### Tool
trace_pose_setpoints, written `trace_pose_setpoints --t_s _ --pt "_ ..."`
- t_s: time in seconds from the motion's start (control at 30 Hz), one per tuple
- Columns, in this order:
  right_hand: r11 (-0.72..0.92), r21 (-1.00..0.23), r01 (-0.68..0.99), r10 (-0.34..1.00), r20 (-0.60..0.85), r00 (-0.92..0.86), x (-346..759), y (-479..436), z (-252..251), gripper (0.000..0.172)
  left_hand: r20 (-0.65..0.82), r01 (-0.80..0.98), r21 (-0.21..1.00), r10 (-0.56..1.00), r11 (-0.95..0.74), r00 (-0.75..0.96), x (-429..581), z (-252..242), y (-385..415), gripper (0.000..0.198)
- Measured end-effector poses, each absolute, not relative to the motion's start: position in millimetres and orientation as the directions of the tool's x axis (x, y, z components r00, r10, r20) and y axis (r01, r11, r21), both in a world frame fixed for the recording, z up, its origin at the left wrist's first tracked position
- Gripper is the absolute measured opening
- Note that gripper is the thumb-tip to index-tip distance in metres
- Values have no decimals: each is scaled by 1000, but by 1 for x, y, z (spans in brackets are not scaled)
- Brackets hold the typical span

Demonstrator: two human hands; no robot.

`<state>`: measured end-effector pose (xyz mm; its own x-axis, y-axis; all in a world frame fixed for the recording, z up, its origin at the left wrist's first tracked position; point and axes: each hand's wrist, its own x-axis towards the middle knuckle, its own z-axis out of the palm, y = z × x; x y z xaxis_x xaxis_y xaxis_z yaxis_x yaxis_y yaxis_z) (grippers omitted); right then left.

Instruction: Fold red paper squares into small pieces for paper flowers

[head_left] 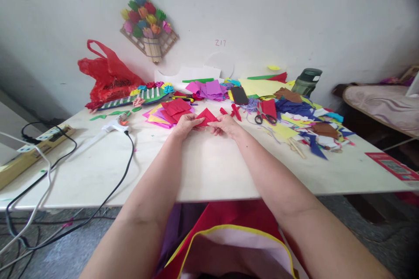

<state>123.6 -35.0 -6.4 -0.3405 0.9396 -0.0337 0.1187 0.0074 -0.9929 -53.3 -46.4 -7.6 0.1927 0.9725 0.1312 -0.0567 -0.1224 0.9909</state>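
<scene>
Both hands hold one piece of red crepe paper [207, 116] just above the white table, its top coming to a point. My left hand [187, 125] pinches the left side with the thumb on top. On the right side, my right hand [226, 125] grips it the same way, fingers curled beneath. Close by on the left lies a stack of red, pink and yellow paper squares [170, 112]. Small rolled red paper pieces [235, 111] rest just beyond my right hand, and dark-handled scissors [265, 117] lie farther right.
A white glue gun [116, 125] with a black cord and a power strip [36, 148] occupy the left. A red plastic bag [109, 69] stands at the back left. Paper scraps [294, 109], a phone [239, 95] and a dark green bottle [307, 82] cover the back right.
</scene>
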Motion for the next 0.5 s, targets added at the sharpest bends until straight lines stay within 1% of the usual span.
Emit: trace_pose_setpoints --t_s 0.13,0.23,0.33,0.43,0.5 --pt "-4 -999 52 919 -24 -394 128 -38 0 33 142 -46 990 971 -136 191 -54 -8 -46 36" --pt "-32 -999 -17 926 -23 -377 131 -39 4 40 135 -35 991 974 -131 184 -53 -7 -47 36" --pt "-38 -999 -21 931 -27 -363 131 -39 3 33 129 -42 991 973 -124 193 -52 -7 -47 34" --pt "-23 -1000 13 940 -26 -340 128 -39 0 24 137 -46 990 969 -131 206 -51 -8 -47 32" --pt "-14 -999 41 947 -27 -321 125 -39 -1 21 143 -56 989 967 -134 213 -51 -9 -46 32"
